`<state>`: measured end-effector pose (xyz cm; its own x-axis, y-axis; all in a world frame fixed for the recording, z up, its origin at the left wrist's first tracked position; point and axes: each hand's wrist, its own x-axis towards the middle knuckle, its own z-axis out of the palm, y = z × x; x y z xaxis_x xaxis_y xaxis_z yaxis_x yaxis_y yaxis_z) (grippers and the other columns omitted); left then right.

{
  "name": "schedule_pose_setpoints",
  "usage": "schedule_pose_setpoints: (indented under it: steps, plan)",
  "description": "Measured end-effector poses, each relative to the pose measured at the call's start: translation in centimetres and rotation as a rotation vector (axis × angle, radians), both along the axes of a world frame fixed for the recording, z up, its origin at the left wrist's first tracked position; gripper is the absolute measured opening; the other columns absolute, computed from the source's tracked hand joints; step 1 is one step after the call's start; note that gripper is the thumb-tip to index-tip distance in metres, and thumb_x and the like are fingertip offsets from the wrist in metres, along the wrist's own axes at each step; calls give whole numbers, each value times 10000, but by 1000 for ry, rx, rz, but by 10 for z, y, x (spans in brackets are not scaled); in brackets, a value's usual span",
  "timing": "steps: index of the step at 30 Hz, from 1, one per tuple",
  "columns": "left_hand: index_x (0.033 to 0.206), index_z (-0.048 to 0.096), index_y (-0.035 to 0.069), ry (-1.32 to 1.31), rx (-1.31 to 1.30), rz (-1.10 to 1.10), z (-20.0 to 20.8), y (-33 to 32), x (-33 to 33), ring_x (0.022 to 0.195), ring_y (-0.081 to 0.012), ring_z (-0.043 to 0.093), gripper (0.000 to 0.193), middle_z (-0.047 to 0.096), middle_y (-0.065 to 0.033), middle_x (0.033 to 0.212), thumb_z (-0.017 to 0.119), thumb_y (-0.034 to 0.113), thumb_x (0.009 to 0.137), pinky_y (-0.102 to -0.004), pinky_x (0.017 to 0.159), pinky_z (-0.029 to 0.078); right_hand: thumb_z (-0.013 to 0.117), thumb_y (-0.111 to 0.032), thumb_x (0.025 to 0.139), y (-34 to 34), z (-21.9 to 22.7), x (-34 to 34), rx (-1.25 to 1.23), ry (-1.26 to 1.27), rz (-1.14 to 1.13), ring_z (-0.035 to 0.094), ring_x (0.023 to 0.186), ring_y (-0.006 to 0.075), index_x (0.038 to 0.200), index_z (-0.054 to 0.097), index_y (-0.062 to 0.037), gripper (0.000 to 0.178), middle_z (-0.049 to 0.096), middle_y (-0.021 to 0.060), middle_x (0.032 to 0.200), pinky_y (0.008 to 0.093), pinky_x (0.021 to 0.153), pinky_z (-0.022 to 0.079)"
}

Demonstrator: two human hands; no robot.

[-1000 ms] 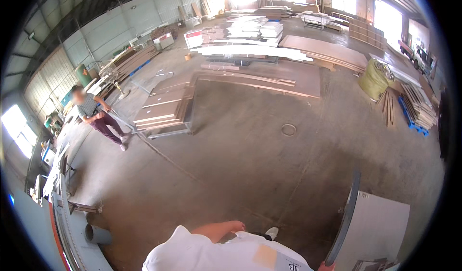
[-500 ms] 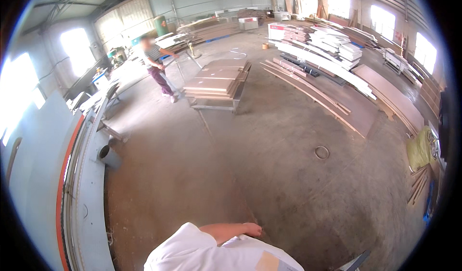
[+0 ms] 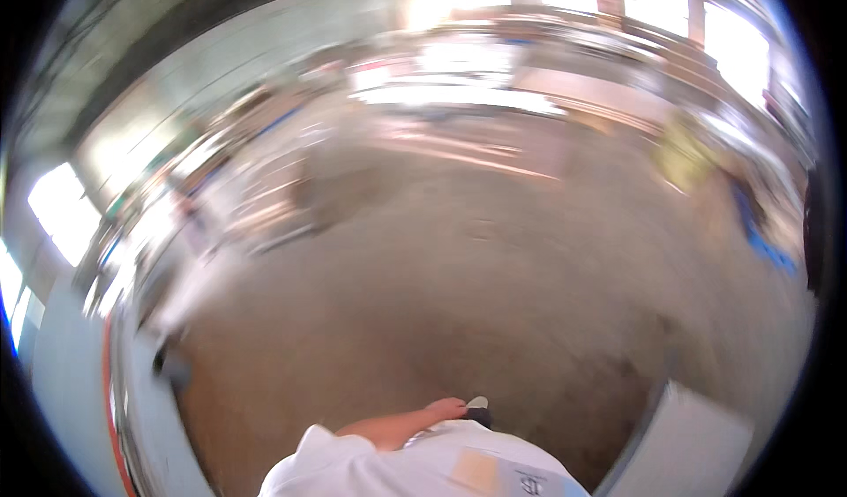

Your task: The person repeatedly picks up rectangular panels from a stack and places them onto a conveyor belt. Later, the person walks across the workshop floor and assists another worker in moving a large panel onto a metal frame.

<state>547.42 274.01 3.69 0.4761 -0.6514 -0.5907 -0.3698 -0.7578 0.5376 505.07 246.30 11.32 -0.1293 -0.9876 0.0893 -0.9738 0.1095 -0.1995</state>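
My left hand is low in the middle, in front of my white shirt, with the forearm crossing from the left sleeve. Its fingers are blurred and turned away, so I cannot make out a grip or a held thing. Just beyond the fingertips shows the light tip of a shoe on the brown-grey floor. My right hand is out of the picture.
On the left runs a long pale machine bed with an orange-red edge strip and a grey pipe. A white panel stands lower right. Blurred board stacks and long boards lie farther off, with a yellow-green sack.
The view has swung to the right and blurred, so the board stacks sit farther left. The white panel has come into sight at lower right. My left hand stays before my body.
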Motion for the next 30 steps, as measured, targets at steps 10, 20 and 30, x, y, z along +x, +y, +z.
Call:
schedule_pose_setpoints:
  steps: [10, 20, 30]
  plan:
    - [1238, 701, 148, -41, -149, -899, 31, -421, -124, 1178, -343, 648, 354, 709, -121, 1244, 584, 349, 972, -453, 1000, 515, 692, -270, 733, -164, 16, -148, 268, -143, -304, 715, 1017, 316, 1174, 695, -174, 451, 739, 79, 1105, 431, 864, 568]
    - [1343, 551, 66, -117, -1024, -1597, 145, -842, -434, 1326, -318, 514, 530, 587, -114, 1380, 717, 322, 910, -483, 1122, 382, 704, -291, 771, -284, 26, -304, 393, -157, -377, 705, 1060, 283, 1258, 667, -205, 496, 732, 44, 1142, 427, 876, 559]
    - [1198, 701, 158, -441, -803, -1986, 84, -1063, -629, 1131, -271, 606, 666, 691, -53, 1174, 666, 709, 824, -465, 1029, 367, 768, -341, 698, -371, 18, -550, 375, -82, -399, 724, 969, 262, 1123, 705, -234, 442, 744, 5, 1018, 439, 816, 555]
